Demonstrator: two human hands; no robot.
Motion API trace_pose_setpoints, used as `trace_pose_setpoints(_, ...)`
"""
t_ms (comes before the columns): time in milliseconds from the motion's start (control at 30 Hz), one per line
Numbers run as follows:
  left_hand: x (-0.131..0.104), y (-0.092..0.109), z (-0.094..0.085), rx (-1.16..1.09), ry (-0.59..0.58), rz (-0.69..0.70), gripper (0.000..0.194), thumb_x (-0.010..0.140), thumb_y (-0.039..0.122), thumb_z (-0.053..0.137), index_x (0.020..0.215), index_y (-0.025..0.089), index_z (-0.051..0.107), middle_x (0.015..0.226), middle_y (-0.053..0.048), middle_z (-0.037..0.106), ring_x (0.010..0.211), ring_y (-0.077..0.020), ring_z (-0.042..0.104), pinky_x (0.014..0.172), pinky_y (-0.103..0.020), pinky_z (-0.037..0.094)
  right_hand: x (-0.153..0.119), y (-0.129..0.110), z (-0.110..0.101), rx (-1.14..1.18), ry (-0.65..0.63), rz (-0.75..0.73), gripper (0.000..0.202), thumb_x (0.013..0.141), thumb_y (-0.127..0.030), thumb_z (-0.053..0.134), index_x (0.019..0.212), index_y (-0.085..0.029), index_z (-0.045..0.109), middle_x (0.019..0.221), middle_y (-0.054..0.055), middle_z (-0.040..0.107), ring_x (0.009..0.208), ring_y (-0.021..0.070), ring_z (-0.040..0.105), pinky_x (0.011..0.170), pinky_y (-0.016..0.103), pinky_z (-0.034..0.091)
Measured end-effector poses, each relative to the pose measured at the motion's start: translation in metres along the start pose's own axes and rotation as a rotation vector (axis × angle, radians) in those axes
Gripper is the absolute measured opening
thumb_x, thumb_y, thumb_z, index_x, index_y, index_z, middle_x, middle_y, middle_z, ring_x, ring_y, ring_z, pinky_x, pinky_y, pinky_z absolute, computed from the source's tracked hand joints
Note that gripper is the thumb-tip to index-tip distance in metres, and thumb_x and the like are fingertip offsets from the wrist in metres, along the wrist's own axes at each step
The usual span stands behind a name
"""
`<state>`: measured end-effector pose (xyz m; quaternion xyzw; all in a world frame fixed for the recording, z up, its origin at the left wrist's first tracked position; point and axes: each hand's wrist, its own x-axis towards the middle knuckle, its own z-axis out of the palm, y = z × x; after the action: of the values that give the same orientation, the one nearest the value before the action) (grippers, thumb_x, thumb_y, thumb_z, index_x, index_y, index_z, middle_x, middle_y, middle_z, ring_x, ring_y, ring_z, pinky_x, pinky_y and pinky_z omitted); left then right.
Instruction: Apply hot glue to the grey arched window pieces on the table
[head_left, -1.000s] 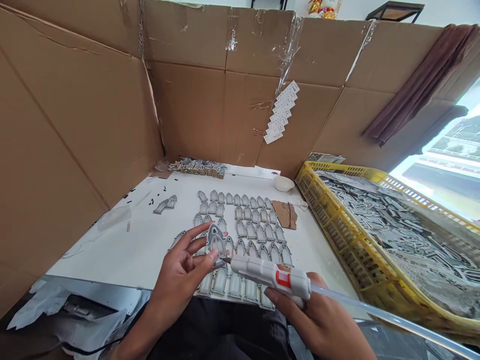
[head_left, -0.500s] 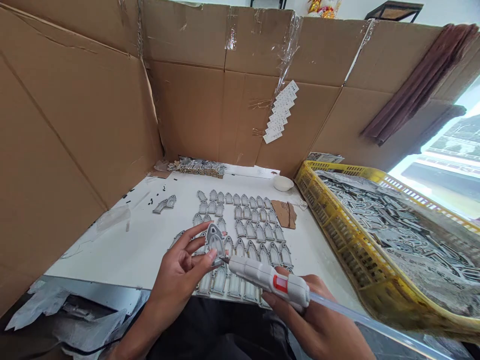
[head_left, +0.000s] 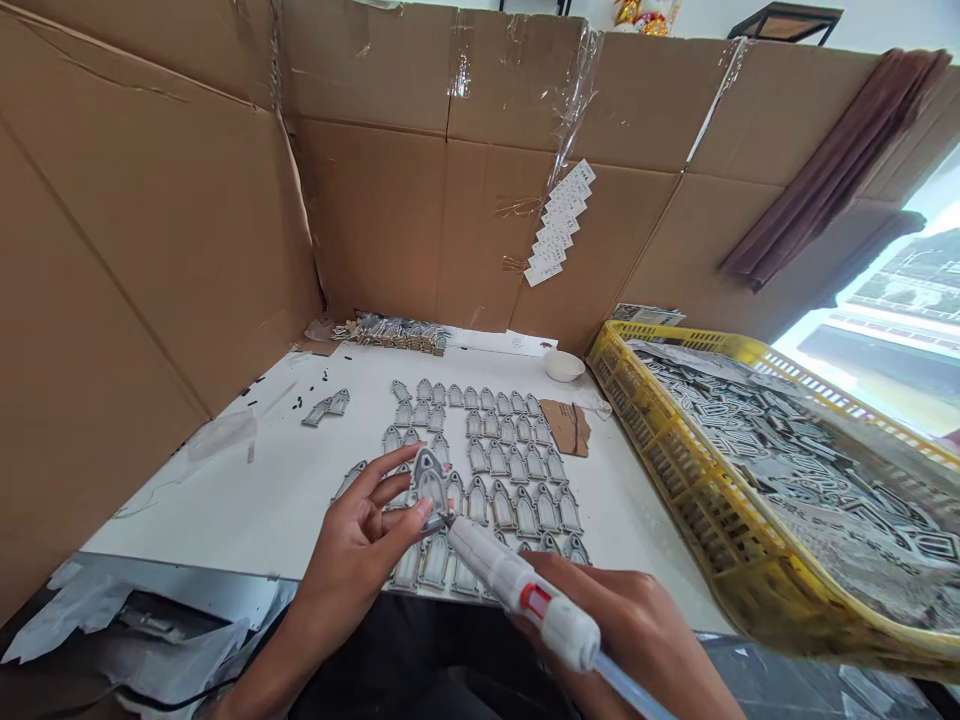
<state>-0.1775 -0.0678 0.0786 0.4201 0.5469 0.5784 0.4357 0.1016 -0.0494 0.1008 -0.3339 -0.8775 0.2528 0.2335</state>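
My left hand [head_left: 375, 545] pinches one small grey metal arch-shaped frame [head_left: 429, 480] between thumb and fingers, held tilted above the table. In my right hand [head_left: 622, 620] is a white glue gun [head_left: 502, 570] with a red switch and a clear rod running out of its back. Its dark nozzle points at the lower edge of the held frame, at or very close to it. Rows of similar arch-shaped frames [head_left: 517, 465] lie flat on the white table [head_left: 300, 500] beyond and beneath my hands, partly covered by them.
At right stands a yellow plastic crate [head_left: 675, 480] full of grey metal parts. A white bowl [head_left: 562, 366] and a torn cardboard piece [head_left: 566, 428] sit beyond the rows. Stacked parts [head_left: 397, 333] line the back. Cardboard walls [head_left: 375, 220] enclose the table. Two frames [head_left: 326, 407] lie left.
My right hand has turned the glue gun so its back end swings lower and toward me, with the nozzle slightly left. The left hand and its frame stay nearly still.
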Motion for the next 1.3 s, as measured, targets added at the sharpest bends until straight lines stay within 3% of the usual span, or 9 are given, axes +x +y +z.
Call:
trace_pose_setpoints(133,0.001,0.002,0.002,0.041,0.021,0.001,0.075,0.087,0.062,0.091,0.15,0.025,0.071,0.143,-0.018,0.079,0.148,-0.0427,0.067,0.106,-0.048,0.07,-0.006,0.0,0.003,-0.131,-0.021,-0.013,0.051,0.096,-0.021,0.062,0.144,-0.034,0.07,0.095,-0.004,0.083,0.071,0.0174,0.079,0.061,0.025,0.046)
trace_pose_setpoints(333,0.006,0.001,0.004,0.063,-0.006,-0.03,0.076,0.087,0.062,0.091,0.15,0.026,0.07,0.148,-0.017,0.077,0.154,-0.0421,0.062,0.116,-0.052,0.064,-0.013,-0.002,0.012,-0.371,-0.024,-0.016,0.081,0.075,-0.016,0.066,0.154,-0.034,0.069,0.092,-0.004,0.084,0.069,0.0228,0.081,0.056,0.029,0.051)
trace_pose_setpoints(500,0.01,-0.014,0.002,0.106,-0.019,-0.003,0.072,0.092,0.063,0.086,0.153,0.029,0.069,0.154,-0.015,0.074,0.161,-0.0395,0.054,0.116,-0.049,0.064,-0.013,0.002,0.014,-0.443,-0.012,-0.008,0.087,0.07,-0.014,0.064,0.154,-0.039,0.068,0.09,-0.008,0.083,0.067,0.0238,0.082,0.053,0.03,0.051)
trace_pose_setpoints(600,0.012,-0.02,0.001,0.147,-0.01,0.01,0.069,0.095,0.064,0.083,0.154,0.031,0.069,0.158,-0.014,0.071,0.163,-0.0382,0.051,0.118,-0.049,0.062,-0.013,0.005,0.009,-0.475,0.024,-0.01,0.084,0.075,-0.015,0.065,0.156,-0.037,0.067,0.088,-0.007,0.082,0.065,0.0237,0.081,0.053,0.03,0.054)
trace_pose_setpoints(800,0.026,-0.023,-0.01,0.199,0.035,0.035,0.079,0.094,0.07,0.082,0.159,0.028,0.063,0.155,-0.017,0.071,0.165,-0.039,0.048,0.124,-0.053,0.056,-0.015,0.021,-0.021,-0.543,0.269,0.066,0.057,0.091,-0.016,0.058,0.142,-0.033,0.079,0.114,0.001,0.09,0.083,0.0286,0.089,0.061,0.034,0.065)
trace_pose_setpoints(933,0.058,-0.017,-0.018,0.19,0.054,0.025,0.093,0.085,0.074,0.087,0.158,0.024,0.059,0.153,-0.021,0.069,0.157,-0.0416,0.057,0.118,-0.055,0.062,-0.025,0.039,-0.043,-0.521,0.368,0.148,0.054,0.094,-0.017,0.06,0.141,-0.034,0.081,0.117,0.001,0.09,0.089,0.0274,0.089,0.065,0.03,0.065)
trace_pose_setpoints(1033,0.093,-0.01,-0.014,0.16,-0.01,-0.018,0.091,0.082,0.064,0.093,0.155,0.023,0.058,0.138,-0.017,0.073,0.13,-0.037,0.076,0.111,-0.056,0.066,-0.033,0.049,-0.052,-0.474,0.408,0.174,0.048,0.099,-0.023,0.061,0.141,-0.035,0.081,0.116,0.002,0.09,0.089,0.0268,0.089,0.065,0.027,0.064)
trace_pose_setpoints(1167,0.142,-0.01,0.003,0.177,-0.072,-0.098,0.057,0.093,0.035,0.09,0.142,0.017,0.066,0.112,-0.007,0.076,0.095,-0.0223,0.081,0.101,-0.047,0.07,-0.038,0.054,-0.056,-0.378,0.447,0.154,0.04,0.104,-0.03,0.063,0.138,-0.033,0.082,0.118,0.004,0.089,0.088,0.0256,0.088,0.067,0.025,0.064)
trace_pose_setpoints(1300,0.181,-0.021,0.027,0.236,-0.118,-0.187,0.032,0.107,0.033,0.079,0.133,0.016,0.071,0.121,-0.008,0.076,0.098,-0.022,0.077,0.086,-0.041,0.07,-0.043,0.054,-0.06,-0.244,0.442,0.122,0.033,0.106,-0.036,0.069,0.135,-0.031,0.083,0.108,0.002,0.089,0.082,0.0213,0.085,0.072,0.02,0.063)
